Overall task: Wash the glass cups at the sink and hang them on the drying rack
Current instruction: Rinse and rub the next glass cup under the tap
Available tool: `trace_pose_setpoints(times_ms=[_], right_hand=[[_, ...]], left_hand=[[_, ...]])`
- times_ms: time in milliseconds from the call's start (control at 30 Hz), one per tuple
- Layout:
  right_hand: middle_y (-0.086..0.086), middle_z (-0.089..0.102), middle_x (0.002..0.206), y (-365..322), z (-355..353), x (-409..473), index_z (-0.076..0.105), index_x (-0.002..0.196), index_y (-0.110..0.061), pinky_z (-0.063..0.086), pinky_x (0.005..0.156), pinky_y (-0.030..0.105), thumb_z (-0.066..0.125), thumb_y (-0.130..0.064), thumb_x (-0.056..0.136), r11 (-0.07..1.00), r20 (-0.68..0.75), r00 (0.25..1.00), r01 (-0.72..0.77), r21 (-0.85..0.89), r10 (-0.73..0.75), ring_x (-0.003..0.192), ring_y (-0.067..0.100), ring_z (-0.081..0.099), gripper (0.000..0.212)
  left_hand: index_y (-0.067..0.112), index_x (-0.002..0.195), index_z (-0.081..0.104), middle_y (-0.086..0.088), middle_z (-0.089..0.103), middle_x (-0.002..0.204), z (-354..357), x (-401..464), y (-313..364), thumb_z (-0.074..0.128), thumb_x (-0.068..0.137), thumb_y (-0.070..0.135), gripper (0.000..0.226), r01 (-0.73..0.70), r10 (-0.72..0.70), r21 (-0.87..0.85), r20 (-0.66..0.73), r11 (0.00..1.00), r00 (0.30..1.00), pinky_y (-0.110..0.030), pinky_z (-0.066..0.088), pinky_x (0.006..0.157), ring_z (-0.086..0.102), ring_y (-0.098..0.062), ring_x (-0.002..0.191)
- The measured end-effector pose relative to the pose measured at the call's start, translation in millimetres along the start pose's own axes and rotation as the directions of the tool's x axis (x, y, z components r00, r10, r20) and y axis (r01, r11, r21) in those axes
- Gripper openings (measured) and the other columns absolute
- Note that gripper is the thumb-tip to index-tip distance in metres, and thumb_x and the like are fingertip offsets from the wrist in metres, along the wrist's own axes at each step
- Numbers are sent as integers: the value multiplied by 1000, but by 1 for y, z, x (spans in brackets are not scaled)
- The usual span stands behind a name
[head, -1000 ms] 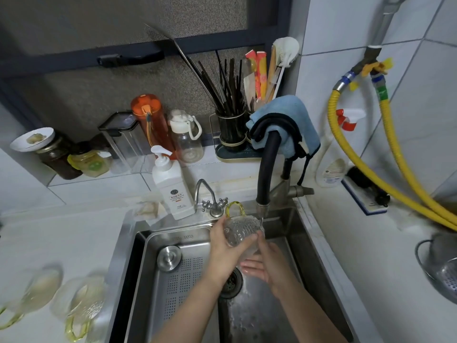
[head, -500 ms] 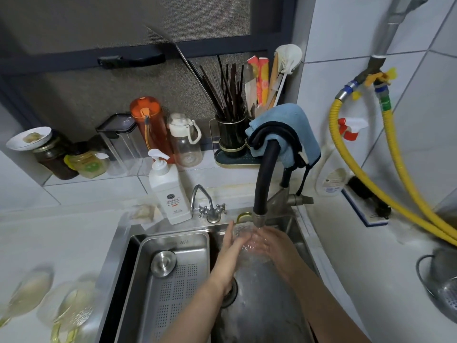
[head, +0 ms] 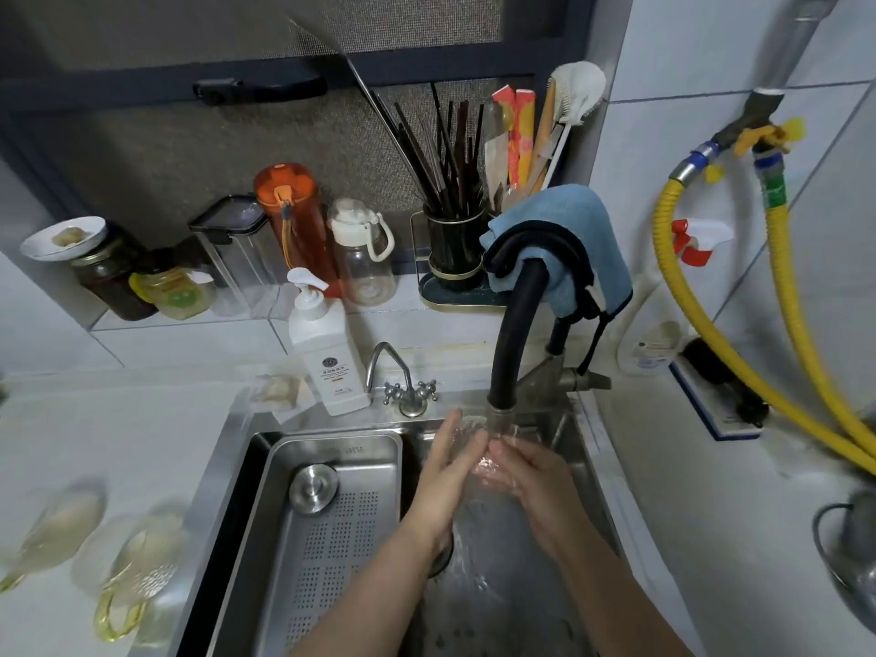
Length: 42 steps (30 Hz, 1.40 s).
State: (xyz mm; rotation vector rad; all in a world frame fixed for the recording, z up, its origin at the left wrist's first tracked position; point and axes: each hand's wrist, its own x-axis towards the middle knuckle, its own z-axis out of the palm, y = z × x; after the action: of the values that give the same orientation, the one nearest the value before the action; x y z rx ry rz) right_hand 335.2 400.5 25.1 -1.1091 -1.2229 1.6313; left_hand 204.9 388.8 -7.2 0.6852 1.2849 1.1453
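Note:
A clear glass cup (head: 479, 459) sits between my two hands, right under the black tap spout (head: 509, 353), with water running over it into the sink (head: 564, 429). My left hand (head: 443, 481) presses on the cup's left side and my right hand (head: 528, 471) cups its right side. The hands and the water hide most of the cup. Two more glass cups with yellow handles, one (head: 137, 580) and the other (head: 52, 528), lie blurred on the white counter at the lower left.
A perforated steel tray (head: 332, 538) with a round plug fills the sink's left half. A soap bottle (head: 327, 353) and a small tap (head: 403, 381) stand behind it. Jars, bottles and a utensil holder (head: 455, 244) line the ledge. Yellow hoses (head: 806, 334) and a steel colander (head: 853, 561) sit at right.
Both hands lifted the cup from lower in the sink up under the spout, and water now runs over it. The cup's yellow handle is no longer seen.

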Motion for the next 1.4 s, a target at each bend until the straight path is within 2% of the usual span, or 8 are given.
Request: trace_pose_setpoints(times_ms=[167, 400, 600, 733, 933, 1100, 1267, 1400], right_hand=[[-8, 73, 100, 11, -5, -3, 68, 104, -27, 51, 96, 42, 56, -26, 95, 928, 147, 989, 51, -370, 5, 96, 8, 68, 14], [-1, 76, 98, 7, 4, -3, 73, 101, -23, 53, 92, 39, 57, -26, 95, 995, 0, 1000, -2, -95, 2, 96, 18, 71, 18], [-7, 73, 105, 5, -1, 1, 68, 101, -32, 45, 101, 30, 36, -45, 99, 913, 161, 973, -86, -399, 163, 101, 5, 66, 35], [-7, 61, 94, -14, 5, 16, 64, 96, -19, 40, 68, 1, 43, -21, 100, 966, 126, 984, -90, -242, 124, 87, -2, 56, 22], [-3, 69, 113, -8, 7, 12, 67, 112, -27, 45, 99, 36, 52, -32, 97, 983, 177, 984, 10, -183, 23, 112, 12, 62, 22], [-9, 69, 81, -9, -8, 4, 64, 94, -19, 49, 77, 22, 50, -23, 98, 879, 305, 952, 136, -456, 11, 77, 2, 65, 16], [0, 74, 99, -12, -3, 3, 62, 114, -15, 53, 71, 17, 46, -24, 100, 979, 143, 989, 61, -195, -34, 91, 8, 71, 24], [-5, 71, 111, -8, -6, 2, 64, 116, -26, 50, 87, 28, 48, -29, 99, 983, 166, 986, 12, -185, 20, 105, 10, 66, 24]], left_hand=[[30, 125, 57, 1, 73, 107, 0, 0, 5, 71, 75, 54, 57, 39, -40, -36, -13, 999, 999, -39, 55, 90, 71, -17, 95], [45, 134, 45, 1, 67, 123, 1, -8, -3, 68, 81, 45, 58, 24, -24, -91, 8, 996, 1000, -26, 53, 82, 67, -12, 107], [28, 127, 55, 0, 70, 110, 4, -4, 8, 67, 85, 43, 46, 55, -59, -117, -34, 992, 998, -30, 57, 76, 70, -15, 94], [34, 124, 59, 0, 68, 115, 12, -2, 5, 73, 62, 64, 70, 54, -63, -89, -113, 995, 992, -43, 55, 91, 65, -18, 108], [23, 106, 68, 8, 72, 95, 6, 1, 28, 67, 86, 34, 23, -47, 43, -31, -107, 998, 993, -29, 52, 89, 67, -5, 89], [29, 95, 70, -5, 72, 96, 4, -1, 31, 71, 81, 42, 19, -7, 1, -59, -108, 998, 994, -34, 54, 75, 68, -17, 76], [36, 140, 40, 4, 68, 119, 4, -11, 21, 74, 73, 54, 77, 28, -27, -24, 49, 999, 998, -45, 46, 103, 67, -16, 105], [48, 138, 36, 5, 65, 128, 4, -18, 16, 75, 73, 53, 76, 0, 0, -38, 17, 999, 1000, -46, 41, 108, 62, -12, 115]])
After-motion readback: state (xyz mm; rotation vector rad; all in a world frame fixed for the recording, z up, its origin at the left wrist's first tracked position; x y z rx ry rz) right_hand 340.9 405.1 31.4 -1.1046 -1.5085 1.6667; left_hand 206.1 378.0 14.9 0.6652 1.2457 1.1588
